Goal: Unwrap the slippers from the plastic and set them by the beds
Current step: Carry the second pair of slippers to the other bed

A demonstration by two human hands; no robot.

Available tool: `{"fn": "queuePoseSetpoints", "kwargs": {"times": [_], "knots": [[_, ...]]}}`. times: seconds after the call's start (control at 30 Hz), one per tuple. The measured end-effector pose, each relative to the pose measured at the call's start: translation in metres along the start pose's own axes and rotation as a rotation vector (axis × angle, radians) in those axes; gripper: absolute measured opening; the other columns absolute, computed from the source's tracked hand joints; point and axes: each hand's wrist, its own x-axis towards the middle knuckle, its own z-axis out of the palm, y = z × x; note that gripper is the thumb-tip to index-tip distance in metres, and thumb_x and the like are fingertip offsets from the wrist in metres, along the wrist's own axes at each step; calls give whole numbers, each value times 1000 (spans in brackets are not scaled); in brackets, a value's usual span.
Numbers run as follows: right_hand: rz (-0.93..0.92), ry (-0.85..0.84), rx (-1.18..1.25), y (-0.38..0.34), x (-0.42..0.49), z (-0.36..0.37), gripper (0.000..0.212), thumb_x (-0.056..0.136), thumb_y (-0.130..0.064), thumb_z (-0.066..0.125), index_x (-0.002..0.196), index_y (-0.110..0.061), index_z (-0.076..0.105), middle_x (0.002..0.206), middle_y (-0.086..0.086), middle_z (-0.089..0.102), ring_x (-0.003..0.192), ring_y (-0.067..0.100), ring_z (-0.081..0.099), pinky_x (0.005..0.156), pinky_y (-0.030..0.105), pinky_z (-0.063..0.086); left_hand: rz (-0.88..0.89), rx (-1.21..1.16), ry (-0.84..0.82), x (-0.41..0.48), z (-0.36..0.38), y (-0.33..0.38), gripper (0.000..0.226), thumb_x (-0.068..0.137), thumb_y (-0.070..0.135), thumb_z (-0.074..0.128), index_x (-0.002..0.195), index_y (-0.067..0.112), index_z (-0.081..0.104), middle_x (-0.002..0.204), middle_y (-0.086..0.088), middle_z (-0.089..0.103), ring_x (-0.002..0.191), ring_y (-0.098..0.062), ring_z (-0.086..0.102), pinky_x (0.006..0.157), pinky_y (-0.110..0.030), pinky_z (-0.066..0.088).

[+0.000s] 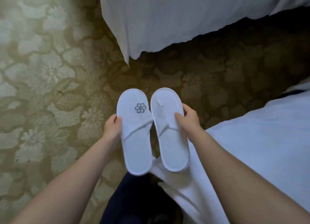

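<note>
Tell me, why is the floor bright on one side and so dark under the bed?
Head view: light falls on the carpet at left, so its flowers look pale; the bed shades the floor near it. The slippers in the hands look sharp; the edges look softer and bent by the wide lens.
</note>
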Motion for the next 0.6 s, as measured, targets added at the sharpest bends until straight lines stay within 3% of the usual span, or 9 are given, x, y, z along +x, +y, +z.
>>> {"fn": "queuePoseSetpoints", "kwargs": {"times": [0.13, 0.3, 0.4, 0.6], "knots": [[43, 39, -56, 0, 58, 0, 29, 95, -15, 44, 121, -19, 56, 107, -2, 55, 100, 16, 52, 89, 36, 48, -29, 24, -42, 42, 36, 6, 17, 97, 19, 36, 97, 16, 53, 102, -11, 58, 89, -25, 53, 79, -38, 47], [97, 48, -132, 26, 122, 6, 28, 96, -16, 45, 121, -21, 55, 114, 3, 60, 107, 22, 59, 90, 40, 51, -120, -11, -59, 78, 72, -21, 17, 97, 19, 36, 102, 15, 52, 89, -2, 56, 77, -17, 53, 70, -31, 46], [88, 36, -161, 48, 157, 17, 30, 96, -16, 44, 124, -23, 54, 118, 3, 59, 110, 23, 58, 91, 41, 51, -155, 13, -41, 105, 91, -45, 16, 97, 19, 36, 101, 14, 51, 95, -6, 56, 79, -19, 52, 68, -30, 44], [101, 96, -152, 112, 219, 45, 34, 98, -15, 40, 130, -20, 51, 121, 4, 57, 106, 19, 54, 88, 33, 45, -224, 26, -79, 159, 135, -101, 36, 96, 27, 38, 127, 12, 47, 118, -11, 59, 102, -30, 58, 95, -47, 50]]}}
